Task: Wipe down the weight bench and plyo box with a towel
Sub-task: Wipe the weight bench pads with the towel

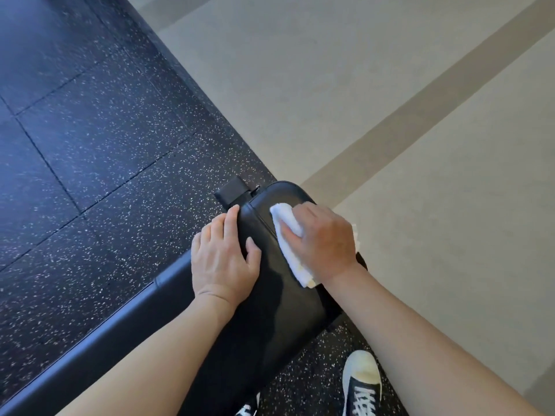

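The black padded weight bench [276, 298] runs from the bottom centre up to a rounded end near the middle of the view. My right hand [326, 241] presses a folded white towel [288, 235] onto the pad near that end, fingers curled over the cloth. My left hand [223, 256] rests on the pad's left edge, fingers straight along the side and thumb on top. No plyo box is in view.
A black metal frame bar [99, 334] runs from the bench toward the lower left, and a black bracket [232, 189] sticks out at the bench end. Dark speckled rubber flooring [90, 145] lies left, beige floor [390, 115] right. My dark shoe [362, 382] stands beside the bench.
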Available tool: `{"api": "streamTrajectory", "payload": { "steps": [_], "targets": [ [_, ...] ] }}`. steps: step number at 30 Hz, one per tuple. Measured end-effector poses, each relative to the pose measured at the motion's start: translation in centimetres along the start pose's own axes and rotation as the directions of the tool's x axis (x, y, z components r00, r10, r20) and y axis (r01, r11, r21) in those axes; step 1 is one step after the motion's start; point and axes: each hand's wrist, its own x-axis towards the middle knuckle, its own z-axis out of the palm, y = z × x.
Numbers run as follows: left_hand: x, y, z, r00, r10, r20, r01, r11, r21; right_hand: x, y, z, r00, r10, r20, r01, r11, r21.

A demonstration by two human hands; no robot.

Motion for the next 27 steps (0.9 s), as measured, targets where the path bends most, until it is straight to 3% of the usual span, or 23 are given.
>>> {"api": "streamTrajectory", "payload": {
  "steps": [3,7,9,12,17,27],
  "targets": [
    [0.0,-0.1,0.2,1.0,0.006,-0.008,-0.006,1.0,0.0,6.4,-2.5,3.1,0.999,0.017,0.05,-0.015,0.999,-0.037],
    [0.4,-0.4,0.5,0.999,0.007,-0.052,-0.006,1.0,0.016,10.9,-4.1,5.2,0.972,-0.034,0.234,0.026,0.999,0.039],
    [0.4,-0.6,0.5,0.999,0.007,-0.052,-0.006,1.0,0.03,9.9,-3.7,4.7,0.981,-0.058,0.186,0.062,0.998,-0.017],
    [0.1,-0.6,0.7,0.999,0.023,-0.048,-0.021,0.999,0.034,5.1,-1.5,2.4,0.995,-0.08,0.067,0.075,0.994,0.083],
    [0.3,-0.4,0.8,0.997,0.019,-0.068,-0.018,0.999,0.028,-1.8,2.5,-0.8,0.98,-0.191,0.052,0.186,0.978,0.089],
    [0.4,-0.4,0.8,0.998,0.008,-0.055,-0.007,1.0,0.029,8.4,-2.4,4.4,0.993,-0.113,0.039,0.111,0.993,0.038]
  ]
}}
